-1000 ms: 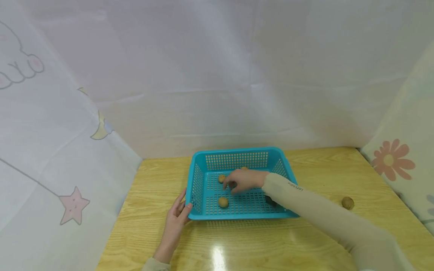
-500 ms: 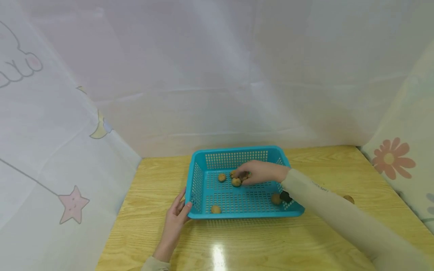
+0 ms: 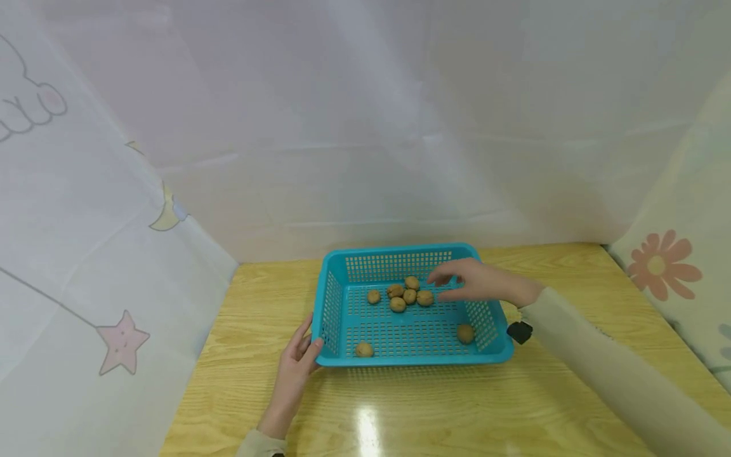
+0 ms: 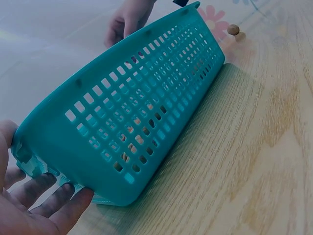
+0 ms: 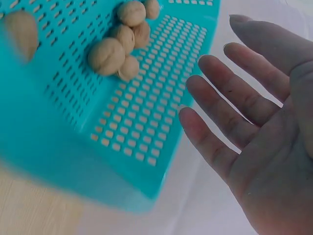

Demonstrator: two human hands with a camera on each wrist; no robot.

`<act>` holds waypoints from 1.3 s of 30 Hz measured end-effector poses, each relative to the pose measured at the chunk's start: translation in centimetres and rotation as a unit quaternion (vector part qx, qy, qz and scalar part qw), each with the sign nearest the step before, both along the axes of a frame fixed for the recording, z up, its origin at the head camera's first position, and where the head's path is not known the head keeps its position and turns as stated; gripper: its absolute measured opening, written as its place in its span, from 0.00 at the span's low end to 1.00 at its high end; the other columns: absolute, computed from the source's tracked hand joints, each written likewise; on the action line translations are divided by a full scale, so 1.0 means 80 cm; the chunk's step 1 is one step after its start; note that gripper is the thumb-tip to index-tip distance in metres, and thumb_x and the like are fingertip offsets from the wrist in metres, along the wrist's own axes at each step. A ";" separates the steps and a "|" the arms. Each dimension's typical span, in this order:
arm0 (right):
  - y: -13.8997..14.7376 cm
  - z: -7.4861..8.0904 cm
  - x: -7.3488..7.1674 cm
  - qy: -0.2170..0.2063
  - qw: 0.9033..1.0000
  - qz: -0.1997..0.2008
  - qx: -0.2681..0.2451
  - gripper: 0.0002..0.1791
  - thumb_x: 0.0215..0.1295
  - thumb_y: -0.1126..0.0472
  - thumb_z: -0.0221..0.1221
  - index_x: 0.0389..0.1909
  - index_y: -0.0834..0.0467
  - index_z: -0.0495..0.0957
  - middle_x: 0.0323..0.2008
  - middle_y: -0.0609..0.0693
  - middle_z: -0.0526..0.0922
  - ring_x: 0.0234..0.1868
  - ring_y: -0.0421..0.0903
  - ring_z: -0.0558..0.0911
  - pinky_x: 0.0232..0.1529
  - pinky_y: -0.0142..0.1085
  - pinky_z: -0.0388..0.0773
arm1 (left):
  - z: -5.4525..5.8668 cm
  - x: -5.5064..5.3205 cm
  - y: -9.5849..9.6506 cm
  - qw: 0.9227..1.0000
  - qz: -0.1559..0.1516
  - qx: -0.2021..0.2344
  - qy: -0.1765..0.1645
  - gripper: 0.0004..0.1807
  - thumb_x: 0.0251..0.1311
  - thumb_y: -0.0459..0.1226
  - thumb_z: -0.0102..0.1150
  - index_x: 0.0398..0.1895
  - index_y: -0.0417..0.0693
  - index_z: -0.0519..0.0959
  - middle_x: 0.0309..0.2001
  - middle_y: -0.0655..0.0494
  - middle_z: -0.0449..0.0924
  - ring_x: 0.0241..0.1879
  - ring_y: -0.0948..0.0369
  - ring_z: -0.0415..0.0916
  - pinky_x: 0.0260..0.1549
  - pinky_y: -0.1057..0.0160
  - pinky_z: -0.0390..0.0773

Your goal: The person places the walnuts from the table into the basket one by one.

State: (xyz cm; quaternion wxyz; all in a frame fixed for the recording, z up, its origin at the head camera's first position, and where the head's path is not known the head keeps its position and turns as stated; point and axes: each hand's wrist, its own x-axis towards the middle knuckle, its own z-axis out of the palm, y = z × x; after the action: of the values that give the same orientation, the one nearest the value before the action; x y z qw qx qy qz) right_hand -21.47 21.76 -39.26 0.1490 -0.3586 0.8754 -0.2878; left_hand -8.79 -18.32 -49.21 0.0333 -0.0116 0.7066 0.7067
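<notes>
A blue plastic basket [image 3: 414,360] with slotted walls stands on the table. My left hand [image 3: 294,365] grips its left front corner, thumb over the rim and fingers against the outer wall [image 4: 73,169]. Inside, several walnuts [image 3: 409,296] lie clustered toward the back. Another walnut [image 3: 374,296] sits just left of them, one walnut [image 3: 364,350] is near the front left and one walnut [image 3: 465,334] near the front right. My right hand [image 3: 480,281] hovers over the basket's right end with fingers spread and nothing in them; its bare palm [image 5: 279,166] shows in the right wrist view.
On the wooden table [image 3: 245,330], a lone walnut [image 4: 233,30] lies beyond the basket's right end; my right sleeve hides it in the head view. Pale printed sheets [image 3: 365,158] hang behind the table and along both sides.
My right hand has drawn back to the right from the middle of the basket, uncovering the cluster of walnuts. The front-left walnut rolled toward the front wall. My left hand keeps its grip.
</notes>
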 end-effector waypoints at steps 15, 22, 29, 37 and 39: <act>0.090 0.000 0.035 0.050 0.995 -0.079 -0.015 0.24 0.72 0.53 0.67 0.64 0.58 0.80 0.57 0.52 0.84 0.53 0.53 0.83 0.50 0.49 0.82 | -0.001 -0.002 -0.002 1.000 -0.008 0.015 -0.002 0.35 0.78 0.39 0.55 0.83 0.48 0.56 0.72 0.32 0.69 0.65 0.38 0.75 0.52 0.58 0.85; 0.124 -0.005 0.055 0.087 0.989 -0.118 -0.004 0.22 0.71 0.56 0.68 0.62 0.58 0.81 0.56 0.49 0.84 0.50 0.44 0.82 0.47 0.41 0.83 | -0.001 -0.001 -0.002 1.000 -0.012 0.012 0.003 0.35 0.79 0.38 0.54 0.83 0.47 0.56 0.71 0.31 0.70 0.64 0.37 0.76 0.52 0.57 0.86; 0.165 -0.018 0.071 0.122 0.982 -0.145 -0.007 0.21 0.67 0.60 0.70 0.60 0.55 0.81 0.53 0.46 0.84 0.48 0.38 0.81 0.43 0.36 0.81 | -0.001 0.000 -0.001 1.000 -0.010 0.009 0.000 0.35 0.79 0.38 0.54 0.83 0.47 0.56 0.71 0.31 0.69 0.64 0.38 0.76 0.53 0.56 0.85; 0.208 -0.043 0.087 0.136 0.975 -0.174 0.011 0.20 0.66 0.61 0.71 0.58 0.56 0.82 0.51 0.48 0.85 0.46 0.36 0.81 0.39 0.35 0.82 | -0.001 -0.001 -0.001 1.000 -0.008 0.013 0.000 0.35 0.79 0.38 0.54 0.83 0.48 0.56 0.71 0.32 0.69 0.64 0.38 0.76 0.52 0.57 0.86; 0.218 -0.049 0.093 0.121 0.974 -0.190 0.009 0.20 0.67 0.60 0.70 0.59 0.56 0.82 0.52 0.46 0.85 0.46 0.32 0.80 0.39 0.34 0.82 | -0.001 -0.001 -0.002 1.000 -0.008 0.012 0.001 0.34 0.79 0.39 0.54 0.83 0.48 0.56 0.71 0.32 0.69 0.64 0.38 0.76 0.52 0.57 0.86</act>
State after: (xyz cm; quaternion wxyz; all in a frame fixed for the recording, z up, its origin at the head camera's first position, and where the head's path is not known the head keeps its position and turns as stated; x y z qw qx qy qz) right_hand -14.07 39.23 -43.19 -0.0125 -0.2166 0.9417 -0.2571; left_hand -8.88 -18.45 -49.30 0.0386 -0.0046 0.6985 0.7145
